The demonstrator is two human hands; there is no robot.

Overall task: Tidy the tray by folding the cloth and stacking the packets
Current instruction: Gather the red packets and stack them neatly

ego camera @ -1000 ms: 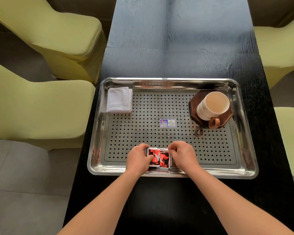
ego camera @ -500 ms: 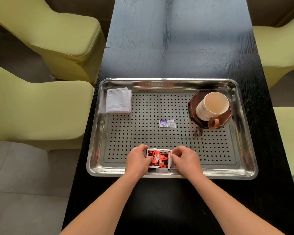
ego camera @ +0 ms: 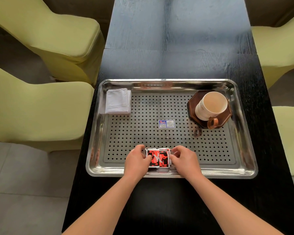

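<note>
The folded white cloth (ego camera: 118, 101) lies in the far left corner of the perforated steel tray (ego camera: 244, 150), touching its left wall, with bare perforated floor open between it and my hands. My left hand (ego camera: 136, 162) and right hand (ego camera: 185, 161) pinch the stack of red-and-black packets (ego camera: 158, 158) from either side, just inside the tray's near rim. Mid-tray sits a small blue-and-white sticker (ego camera: 166, 123), print too small to read, and far right a white mug (ego camera: 210, 106) on a dark octagonal wooden coaster (ego camera: 193, 103).
</note>
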